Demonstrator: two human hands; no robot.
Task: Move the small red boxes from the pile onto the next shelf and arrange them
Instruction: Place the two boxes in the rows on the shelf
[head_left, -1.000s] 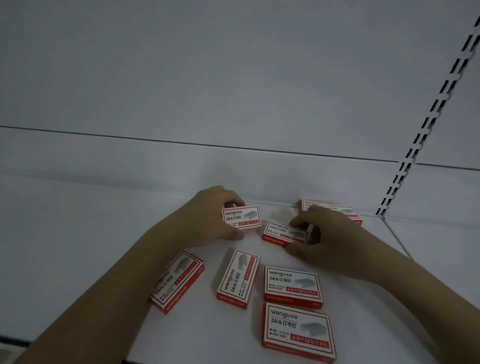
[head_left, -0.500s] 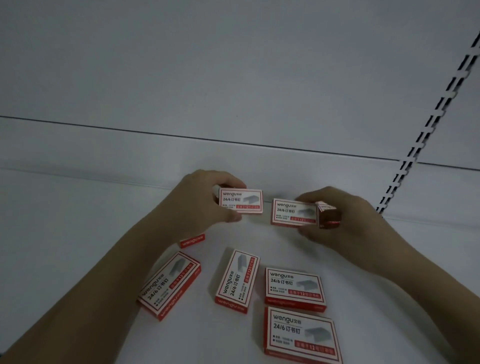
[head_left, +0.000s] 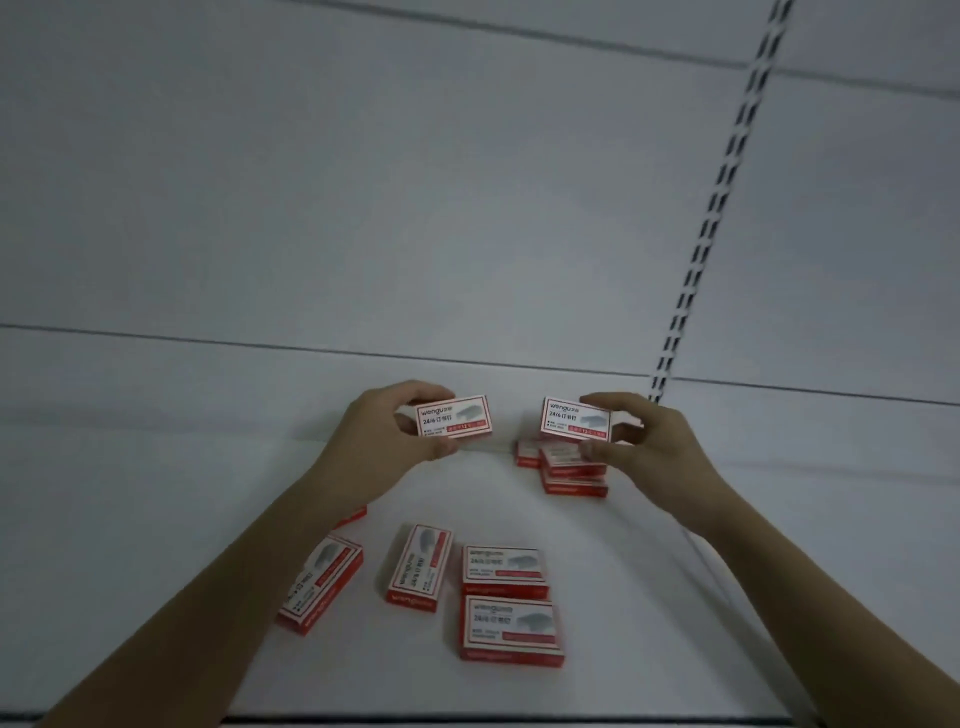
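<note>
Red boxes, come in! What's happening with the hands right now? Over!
Left hand holds one red box up. Right hand holds another box over a small stack. Loose boxes lie in front. Nothing blocking.

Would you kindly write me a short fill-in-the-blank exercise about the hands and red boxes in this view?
1. The left hand holds ____ red box.
2. The box in the right hand hangs directly above a small ____ of boxes.
3. Both held boxes show their ____ faces to the camera.
4. The slotted upright runs up the wall on the person's ____ side.

Missing words: one; stack; printed; right
</note>
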